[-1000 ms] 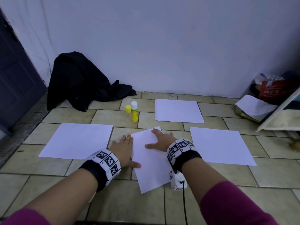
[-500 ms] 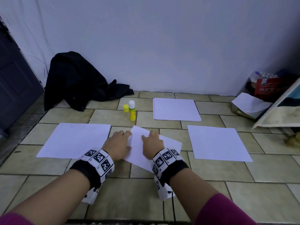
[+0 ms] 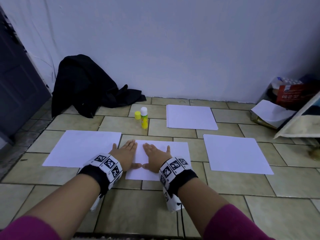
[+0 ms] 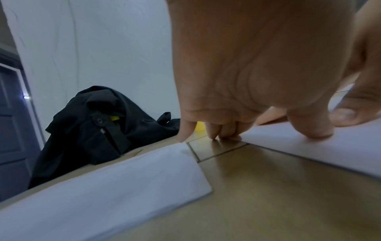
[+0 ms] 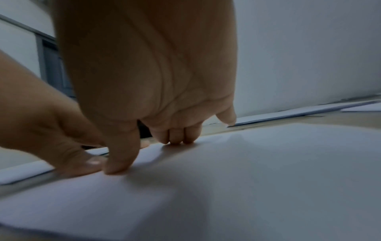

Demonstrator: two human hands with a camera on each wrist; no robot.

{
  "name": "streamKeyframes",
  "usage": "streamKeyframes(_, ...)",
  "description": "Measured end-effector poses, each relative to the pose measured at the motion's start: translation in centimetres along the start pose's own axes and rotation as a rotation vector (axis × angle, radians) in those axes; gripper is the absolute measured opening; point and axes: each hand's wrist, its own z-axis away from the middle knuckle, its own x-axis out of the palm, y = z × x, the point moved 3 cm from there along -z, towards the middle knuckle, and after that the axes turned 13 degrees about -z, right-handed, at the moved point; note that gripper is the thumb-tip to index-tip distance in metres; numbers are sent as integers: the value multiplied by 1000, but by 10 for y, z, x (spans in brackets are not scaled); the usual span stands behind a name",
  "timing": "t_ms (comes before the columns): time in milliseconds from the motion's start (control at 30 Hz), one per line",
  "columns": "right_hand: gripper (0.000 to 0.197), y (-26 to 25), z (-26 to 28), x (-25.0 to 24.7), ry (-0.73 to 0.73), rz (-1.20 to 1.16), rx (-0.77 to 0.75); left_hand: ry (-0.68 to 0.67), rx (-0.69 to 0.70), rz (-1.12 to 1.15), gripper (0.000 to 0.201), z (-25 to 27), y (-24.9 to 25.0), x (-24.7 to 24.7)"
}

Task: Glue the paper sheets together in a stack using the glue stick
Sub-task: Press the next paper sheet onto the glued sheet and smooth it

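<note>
This looks like a plain room in someone's home, used as a makeshift work spot on the floor (image 3: 225, 213), which is laid with worn beige-green tiles and dark grout lines. A bare white plastered wall (image 3: 173, 49) runs along the back, and a dark panelled door (image 3: 15, 94) stands at the left. A black jacket (image 3: 86, 87) is slumped against the wall. In the right corner sits household clutter: a red printed carton (image 3: 294, 96) with packaged goods and a leaning board (image 3: 301, 123).
</note>
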Motion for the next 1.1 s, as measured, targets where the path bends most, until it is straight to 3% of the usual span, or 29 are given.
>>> streamKeyframes(267, 81, 88, 39, -23, 38, -69, 221, 2, -7, -54, 88, 2, -1, -3)
streamKeyframes(433, 90, 90, 39, -29, 129, 25, 247, 28, -33, -136, 95, 8, -1, -21)
streamKeyframes(500, 83, 83, 37, -34, 199, 120, 290, 89, -1, -177, 85, 13, 7, -32)
streamKeyframes(633, 33, 61, 38, -36, 355, 185, 299, 241, 183, -19, 58, 12, 36, -32)
streamKeyframes(833, 46, 34, 22, -15, 294, -53, 241, 284, 168, 108, 23, 17, 46, -34)
streamKeyframes(900, 51, 27, 17, -11, 254, -55, 156, 331, 104, 129, 29, 16, 39, -35)
streamKeyframes(967, 53, 21, 12, -11, 209, -60, 74, 324, 30, 124, 55, 11, 31, -29)
streamKeyframes(1033, 63, 18, 9, -11, 166, -77, 30, 244, -24, 144, 83, 7, 24, -20)
streamKeyframes(1100, 77, 11, 7, -11, 108, -81, 9, 159, -40, 142, 97, 4, 21, -13)
